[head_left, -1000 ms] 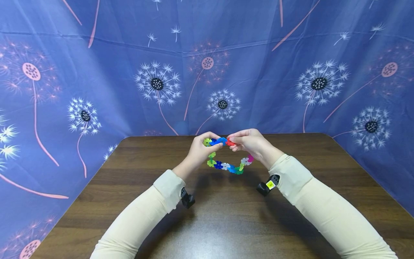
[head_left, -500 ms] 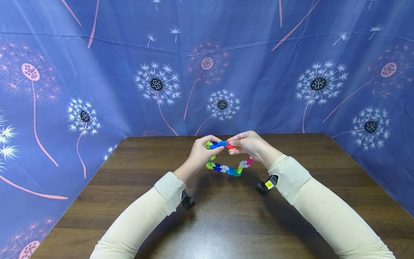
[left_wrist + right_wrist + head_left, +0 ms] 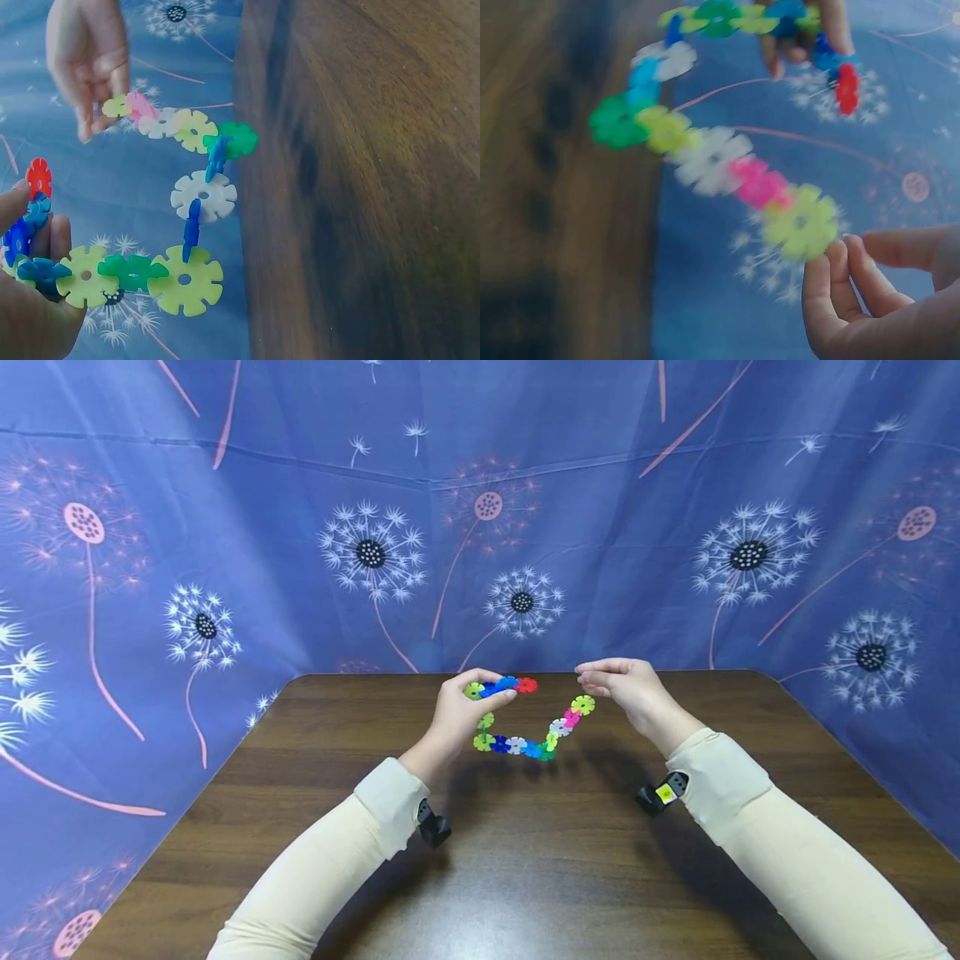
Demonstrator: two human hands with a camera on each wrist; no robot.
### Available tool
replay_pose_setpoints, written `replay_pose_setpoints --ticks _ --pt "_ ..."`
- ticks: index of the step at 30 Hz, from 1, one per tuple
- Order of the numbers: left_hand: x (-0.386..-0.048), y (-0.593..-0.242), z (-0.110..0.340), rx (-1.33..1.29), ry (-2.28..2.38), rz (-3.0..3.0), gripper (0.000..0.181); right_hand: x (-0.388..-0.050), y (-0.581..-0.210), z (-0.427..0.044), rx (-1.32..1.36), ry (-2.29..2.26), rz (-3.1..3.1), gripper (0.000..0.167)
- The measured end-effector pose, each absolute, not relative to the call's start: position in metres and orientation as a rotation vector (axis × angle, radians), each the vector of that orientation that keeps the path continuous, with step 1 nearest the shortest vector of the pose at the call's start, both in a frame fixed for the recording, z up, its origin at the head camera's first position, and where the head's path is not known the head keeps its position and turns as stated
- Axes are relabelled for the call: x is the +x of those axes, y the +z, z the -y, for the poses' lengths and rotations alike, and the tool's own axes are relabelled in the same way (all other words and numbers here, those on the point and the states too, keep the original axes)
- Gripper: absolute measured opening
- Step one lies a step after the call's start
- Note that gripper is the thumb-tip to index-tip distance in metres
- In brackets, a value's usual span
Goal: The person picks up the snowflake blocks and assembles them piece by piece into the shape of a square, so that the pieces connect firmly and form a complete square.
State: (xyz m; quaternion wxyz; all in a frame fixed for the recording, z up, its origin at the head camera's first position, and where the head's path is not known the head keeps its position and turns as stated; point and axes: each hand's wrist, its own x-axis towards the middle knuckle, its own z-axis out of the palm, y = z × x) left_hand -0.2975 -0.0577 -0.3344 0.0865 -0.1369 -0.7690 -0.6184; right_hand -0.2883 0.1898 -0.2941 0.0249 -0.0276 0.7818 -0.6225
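Observation:
A chain of interlocking plastic flower discs (image 3: 516, 745) hangs above the table in an unjoined loop. My left hand (image 3: 452, 714) pinches it near one end, thumb over the blue discs (image 3: 18, 238). Past that thumb sticks out a red end disc (image 3: 528, 686). At the chain's other end is a yellow-green disc (image 3: 801, 223), next to a pink one (image 3: 759, 184). My right hand (image 3: 633, 693) is beside this end, fingers partly bent. Its fingertips (image 3: 838, 251) are at the yellow-green disc's edge; whether they touch it, I cannot tell.
Below the chain lies a brown wooden table (image 3: 525, 877). A blue dandelion-print cloth (image 3: 600, 510) hangs behind its far edge. Each wrist carries a small black camera, one on the left (image 3: 432, 824) and one on the right (image 3: 660, 795).
My right hand has let go of the red disc and moved right, to the chain's yellow-green end. My left hand keeps its hold nearly in place.

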Motion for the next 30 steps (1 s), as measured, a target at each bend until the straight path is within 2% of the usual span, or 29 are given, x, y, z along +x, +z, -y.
replay_pose_setpoints --ticks 4,8,12,19,30 --pt "-0.299 -0.334 0.059 -0.365 -1.923 2.229 0.027 -0.287 -0.308 -0.203 -0.105 -1.937 -2.38 0.045" --pt "-0.301 -0.334 0.06 -0.344 -2.013 2.162 0.025 -0.286 -0.319 -0.209 -0.166 -2.004 -2.288 0.045" --pt "-0.301 -0.333 0.059 -0.351 -2.042 2.125 0.023 -0.286 -0.325 -0.208 -0.205 -2.078 -2.212 0.037" --pt "-0.3 -0.333 0.057 -0.342 -2.04 2.117 0.023 -0.284 -0.325 -0.206 -0.2 -2.182 -2.12 0.009" --pt "-0.299 -0.331 0.052 -0.397 -2.049 2.167 0.018 -0.282 -0.321 -0.197 -0.314 -2.294 -2.1 0.011"
